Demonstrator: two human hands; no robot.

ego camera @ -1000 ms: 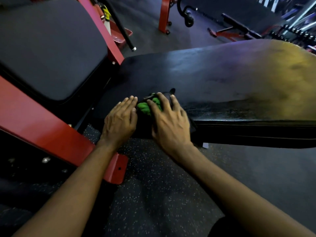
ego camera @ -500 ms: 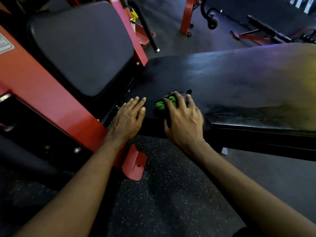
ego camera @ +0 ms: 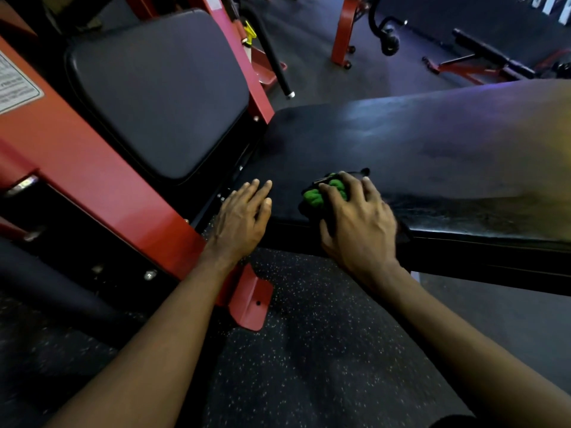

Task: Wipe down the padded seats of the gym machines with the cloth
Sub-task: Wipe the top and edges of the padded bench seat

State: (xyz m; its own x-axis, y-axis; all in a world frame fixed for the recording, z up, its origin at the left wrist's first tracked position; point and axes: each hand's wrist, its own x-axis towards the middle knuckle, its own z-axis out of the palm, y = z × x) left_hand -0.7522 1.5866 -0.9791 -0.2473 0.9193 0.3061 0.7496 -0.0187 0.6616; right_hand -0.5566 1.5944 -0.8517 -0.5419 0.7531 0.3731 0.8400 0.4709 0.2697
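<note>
Right hand [ego camera: 358, 223] lies palm down at the near edge of the black padded seat [ego camera: 432, 143], fingers bent and spread over a bunched green cloth [ego camera: 319, 196], grasping it and bearing it against the pad; the thumb sits low at the seat's front edge. The cloth rests on the seat surface close to its near left corner, partly covered by the fingers, with a dark part showing beneath and beyond the green folds. Left hand [ego camera: 244, 216] is released, fingers straight and close together, laid flat on the same corner of the seat, just beside the cloth but apart from it. Both forearms reach in from the bottom of the view, bare to the frame edge. The seat surface shows a dull streaked sheen along its front margin to the right of the cloth. A second dark pad [ego camera: 160, 97] stands tilted to the left, carried on a red machine frame [ego camera: 92, 180] bearing a printed label [ego camera: 15, 84], text unreadable. A red foot bracket [ego camera: 250, 301] rests on the speckled rubber floor [ego camera: 324, 350] below the left wrist.
</note>
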